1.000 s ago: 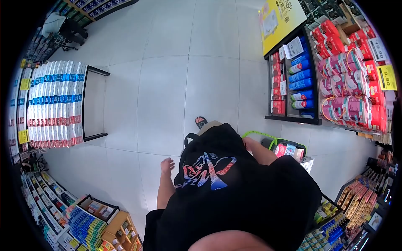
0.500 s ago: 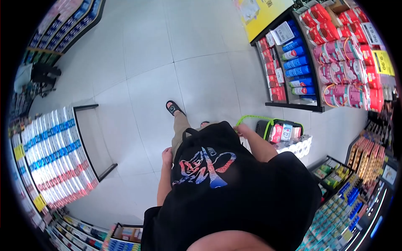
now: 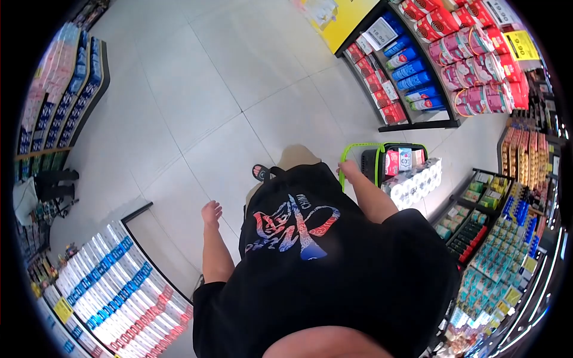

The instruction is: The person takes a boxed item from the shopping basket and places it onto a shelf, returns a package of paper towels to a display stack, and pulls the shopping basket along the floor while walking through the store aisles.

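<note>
My right hand (image 3: pixel 347 169) is wrapped round the bright green handle (image 3: pixel 363 145) of a dark shopping basket (image 3: pixel 370 164), which hangs at my right side. Inside the basket are red-and-white packages (image 3: pixel 391 162) and a blue-and-white one (image 3: pixel 405 157). A clear-wrapped pack of white paper rolls (image 3: pixel 413 184) lies against the basket's near side; whether it rests on the basket or is carried some other way I cannot tell. Out to my left, my left hand (image 3: pixel 212 212) holds nothing, its fingers loosely bent and apart.
Ahead on the right, a shelf display holds blue spray cans (image 3: pixel 413 82) and red packs (image 3: pixel 439 22). Stacked white, blue and red cartons (image 3: pixel 128 289) stand at left. A person (image 3: pixel 51 185) is by the far-left shelves. Grey floor tiles (image 3: pixel 239 71) run between the displays.
My left hand has swung outward from beside my leg. My right hand keeps its hold on the basket handle. The view has turned and the shelves have shifted as I walk.
</note>
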### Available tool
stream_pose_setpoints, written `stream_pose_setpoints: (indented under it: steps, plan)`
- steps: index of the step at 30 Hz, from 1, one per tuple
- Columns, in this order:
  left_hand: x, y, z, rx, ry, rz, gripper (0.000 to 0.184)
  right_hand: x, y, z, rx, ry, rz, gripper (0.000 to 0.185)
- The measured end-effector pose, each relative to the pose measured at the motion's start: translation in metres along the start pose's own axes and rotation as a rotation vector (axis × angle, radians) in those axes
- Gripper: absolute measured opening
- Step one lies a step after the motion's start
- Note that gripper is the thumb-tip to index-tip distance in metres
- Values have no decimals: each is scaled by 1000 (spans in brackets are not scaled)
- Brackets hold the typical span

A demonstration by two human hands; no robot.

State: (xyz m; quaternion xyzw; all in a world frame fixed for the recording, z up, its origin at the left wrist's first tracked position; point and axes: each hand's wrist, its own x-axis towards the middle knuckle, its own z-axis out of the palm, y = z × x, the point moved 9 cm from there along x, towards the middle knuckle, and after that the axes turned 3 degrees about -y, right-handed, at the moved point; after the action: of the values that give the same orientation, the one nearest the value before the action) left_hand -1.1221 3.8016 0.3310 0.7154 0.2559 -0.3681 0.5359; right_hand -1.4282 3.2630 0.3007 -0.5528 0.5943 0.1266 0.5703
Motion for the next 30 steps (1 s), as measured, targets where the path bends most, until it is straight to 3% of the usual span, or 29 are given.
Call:
stream_pose_setpoints:
  steps: [5,11,13,16,19,20,21,23,25,30]
  plan:
    - [39,78,23,25,-50,79,37,16,-30,29,62,-9,-60,25]
    - [80,84,85,50,-180,-30,36,17,-108,53,10,10,-116,26]
    - [95,97,111,368,-313,172,32,17,-143,61,-53,16,-137,29]
    - [96,134,126,584,-332,296,27,37,-178,78,-119,10,-180,26]
    - [113,173,127,672,-269,353,25,91,-185,92,-309,-35,-196,34]
    - [96,194,131,619,-233,85,30,97,-193,97,-224,-82,-255,37]
    - [103,204,134,613,-228,83,30,99,-205,101,-144,-132,-312,39]
    - [120,223,124,203,-126,-78,36,111,-231,95,-159,-106,-297,35]
    - [132,266,134,148,-115,-14,41,104,-245,92,-173,-87,-263,31]
    - [142,368,181,156,-135,85,39,134,-274,109,207,-197,-144,23]
